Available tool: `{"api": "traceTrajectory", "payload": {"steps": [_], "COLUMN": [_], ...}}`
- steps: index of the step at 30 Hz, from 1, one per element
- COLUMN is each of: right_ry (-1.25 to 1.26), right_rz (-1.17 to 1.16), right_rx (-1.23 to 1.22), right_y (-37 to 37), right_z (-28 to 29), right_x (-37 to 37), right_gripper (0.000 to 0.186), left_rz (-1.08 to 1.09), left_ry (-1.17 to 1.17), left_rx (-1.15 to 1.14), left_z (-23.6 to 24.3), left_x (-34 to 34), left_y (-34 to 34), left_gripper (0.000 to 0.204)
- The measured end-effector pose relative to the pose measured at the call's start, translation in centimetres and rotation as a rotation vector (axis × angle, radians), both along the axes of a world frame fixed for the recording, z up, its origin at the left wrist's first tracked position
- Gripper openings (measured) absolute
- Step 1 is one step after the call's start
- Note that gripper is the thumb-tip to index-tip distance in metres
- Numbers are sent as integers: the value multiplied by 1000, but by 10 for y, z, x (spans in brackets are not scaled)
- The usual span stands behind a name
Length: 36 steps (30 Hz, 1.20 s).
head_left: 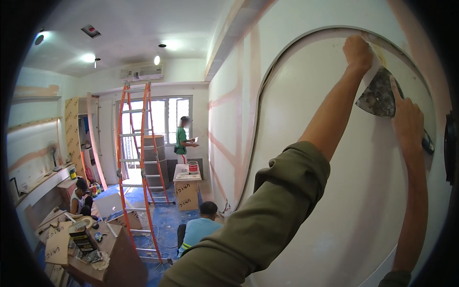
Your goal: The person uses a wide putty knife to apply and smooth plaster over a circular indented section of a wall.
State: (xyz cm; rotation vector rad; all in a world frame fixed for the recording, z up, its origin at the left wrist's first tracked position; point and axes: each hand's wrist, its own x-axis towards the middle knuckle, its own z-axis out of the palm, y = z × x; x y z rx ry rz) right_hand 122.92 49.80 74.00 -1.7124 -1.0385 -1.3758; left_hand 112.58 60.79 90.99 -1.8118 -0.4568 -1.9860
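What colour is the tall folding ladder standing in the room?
The tall folding ladder is orange with pale metal steps, seen best in the head view.

Both arms reach up; left hand [357, 51] fisted, right hand [406, 119] in a closed grip.

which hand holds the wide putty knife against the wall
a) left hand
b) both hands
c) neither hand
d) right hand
d, the right hand grips the putty knife with its blade flat to the wall, while the left hand presses a strip at the arch edge above.
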Motion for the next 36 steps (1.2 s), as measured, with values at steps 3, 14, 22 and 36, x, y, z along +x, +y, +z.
{"api": "traceTrajectory", "payload": {"steps": [3,14,22,36], "right_ry": [-10,-46,-60,-181], "right_rz": [26,83,54,-113], "right_rx": [-20,-20,-56,-52], "right_y": [4,-18,-24,10], "right_z": [5,-10,1,11], "right_x": [-4,-27,-19,19], "right_gripper": [94,70,78,57], "left_rz": [97,224,40,-206], "left_ry": [44,210,215,388], "left_rx": [-88,-164,-319,58], "left_z": [7,17,7,-46], "left_x": [-7,-12,-63,-73], "left_y": [-6,13,36,118], "left_gripper": [15,30,39,29]}}
